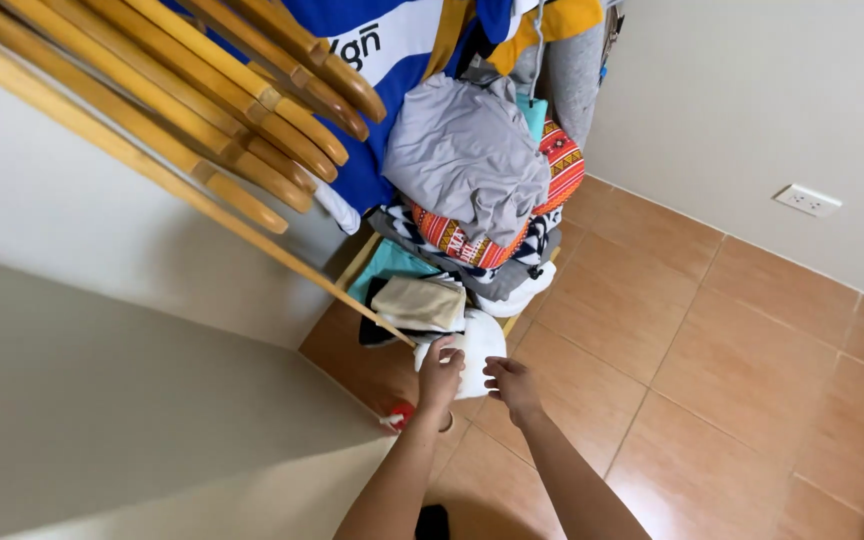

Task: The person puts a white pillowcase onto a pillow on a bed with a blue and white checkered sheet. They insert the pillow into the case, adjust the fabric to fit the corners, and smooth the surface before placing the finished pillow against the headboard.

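My left hand [439,376] reaches down and touches the lower edge of a white cloth [480,345] at the bottom of a wooden rack; whether it grips it I cannot tell. My right hand [512,383] hovers just beside it, fingers apart, holding nothing. Above the white cloth lies a folded beige piece [419,303] on a teal cloth [389,263]. Higher up, a grey garment [467,155] is piled on an orange patterned fabric [562,160].
Wooden rack bars [202,110] slant across the upper left. A blue and white shirt [392,60] hangs behind. A small red object [402,413] lies on the brown tiled floor [712,340]. A white wall socket [807,200] is on the right wall.
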